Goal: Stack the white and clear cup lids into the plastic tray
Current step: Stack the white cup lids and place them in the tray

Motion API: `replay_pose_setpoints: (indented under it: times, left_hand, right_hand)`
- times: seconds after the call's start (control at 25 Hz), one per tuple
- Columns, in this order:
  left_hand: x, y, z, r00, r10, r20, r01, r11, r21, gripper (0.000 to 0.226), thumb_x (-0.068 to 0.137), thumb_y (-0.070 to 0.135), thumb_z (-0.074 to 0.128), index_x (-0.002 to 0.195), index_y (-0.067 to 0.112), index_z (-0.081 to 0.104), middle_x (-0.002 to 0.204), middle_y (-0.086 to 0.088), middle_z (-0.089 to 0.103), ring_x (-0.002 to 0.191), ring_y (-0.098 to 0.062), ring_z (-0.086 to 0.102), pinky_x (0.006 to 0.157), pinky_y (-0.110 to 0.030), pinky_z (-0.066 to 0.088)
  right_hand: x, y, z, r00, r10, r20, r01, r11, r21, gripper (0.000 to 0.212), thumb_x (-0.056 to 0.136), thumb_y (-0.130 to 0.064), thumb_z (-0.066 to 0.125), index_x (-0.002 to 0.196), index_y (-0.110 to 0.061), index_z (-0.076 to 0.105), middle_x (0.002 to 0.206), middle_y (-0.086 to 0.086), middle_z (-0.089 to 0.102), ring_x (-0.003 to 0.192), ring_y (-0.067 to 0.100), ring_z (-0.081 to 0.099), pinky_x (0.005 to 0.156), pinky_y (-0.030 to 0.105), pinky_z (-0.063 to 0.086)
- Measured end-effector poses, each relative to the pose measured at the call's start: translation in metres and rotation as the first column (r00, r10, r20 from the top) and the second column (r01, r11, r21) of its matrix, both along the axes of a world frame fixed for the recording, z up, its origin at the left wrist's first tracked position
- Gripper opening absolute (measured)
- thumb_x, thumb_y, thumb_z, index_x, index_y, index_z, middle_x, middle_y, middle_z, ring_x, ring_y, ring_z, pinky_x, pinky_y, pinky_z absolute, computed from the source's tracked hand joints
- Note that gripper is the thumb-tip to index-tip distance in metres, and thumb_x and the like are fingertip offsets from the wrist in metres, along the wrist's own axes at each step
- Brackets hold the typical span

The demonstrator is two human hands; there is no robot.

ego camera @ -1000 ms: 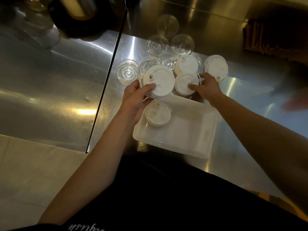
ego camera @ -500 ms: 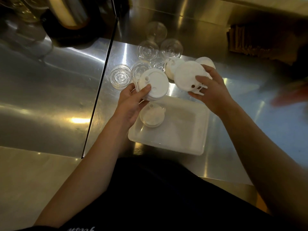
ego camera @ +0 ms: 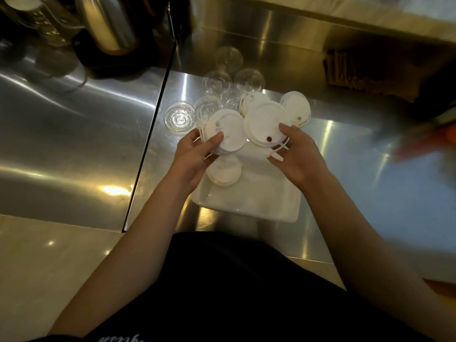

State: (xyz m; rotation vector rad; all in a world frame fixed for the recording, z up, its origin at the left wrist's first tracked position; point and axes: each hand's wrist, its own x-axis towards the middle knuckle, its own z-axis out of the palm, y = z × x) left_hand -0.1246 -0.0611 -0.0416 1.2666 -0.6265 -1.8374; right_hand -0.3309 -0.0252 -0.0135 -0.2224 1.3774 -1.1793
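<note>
My left hand [ego camera: 195,154] grips a small stack of white lids [ego camera: 225,130] above the far left corner of the plastic tray [ego camera: 266,206]. My right hand [ego camera: 296,154] holds another white lid stack [ego camera: 265,122] beside it, over the tray's far edge. A short pile of white lids [ego camera: 224,172] sits inside the tray at its far left. Two more white lids [ego camera: 296,107] lie on the steel counter behind my hands. Several clear lids [ego camera: 179,117] are scattered further back and to the left.
A metal kettle [ego camera: 108,25] on a black base stands at the back left. A dark seam [ego camera: 150,134] splits the steel counter left of the tray. A brown bundle [ego camera: 365,72] lies at the back right, and a blurred orange shape [ego camera: 444,134] shows at the right edge.
My right hand picked up white lids from the counter and brought them toward me, next to the stack in my left hand. The left hand has stayed near the tray's far left corner.
</note>
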Motion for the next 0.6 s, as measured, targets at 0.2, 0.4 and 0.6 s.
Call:
replay_pose_setpoints:
  times: [0.2, 0.4, 0.6]
  left_hand:
    - [0.0, 0.01, 0.006, 0.999, -0.012, -0.044, 0.011, 1.0, -0.027, 0.039, 0.086, 0.006, 0.069, 0.124, 0.008, 0.06, 0.111, -0.007, 0.07, 0.101, -0.019, 0.069, 0.082, -0.03, 0.058]
    - [0.001, 0.019, 0.009, 0.998, -0.027, -0.053, 0.025, 0.999, -0.044, 0.036, 0.087, 0.004, 0.068, 0.122, 0.008, 0.061, 0.109, -0.006, 0.071, 0.101, -0.021, 0.068, 0.083, -0.03, 0.058]
    - [0.002, 0.022, 0.011, 0.997, -0.041, -0.069, 0.036, 0.997, -0.061, 0.032, 0.087, 0.003, 0.067, 0.117, 0.011, 0.063, 0.107, -0.006, 0.071, 0.102, -0.021, 0.068, 0.087, -0.031, 0.058]
  right_hand:
    - [0.005, 0.012, -0.006, 0.989, -0.006, 0.15, 0.026, 0.992, -0.127, 0.043, 0.093, -0.006, 0.061, 0.13, -0.026, 0.054, 0.133, 0.009, 0.056, 0.117, 0.029, 0.061, 0.101, 0.044, 0.05]
    - [0.011, 0.02, -0.005, 0.976, -0.017, 0.215, 0.038, 0.995, -0.09, 0.028, 0.096, -0.015, 0.058, 0.123, -0.01, 0.058, 0.124, 0.011, 0.064, 0.111, 0.028, 0.064, 0.087, 0.037, 0.058]
    - [0.023, 0.021, -0.008, 0.998, 0.054, -0.044, -0.053, 0.998, 0.035, 0.028, 0.093, -0.036, 0.063, 0.109, -0.013, 0.062, 0.104, 0.004, 0.067, 0.09, 0.018, 0.064, 0.074, 0.03, 0.055]
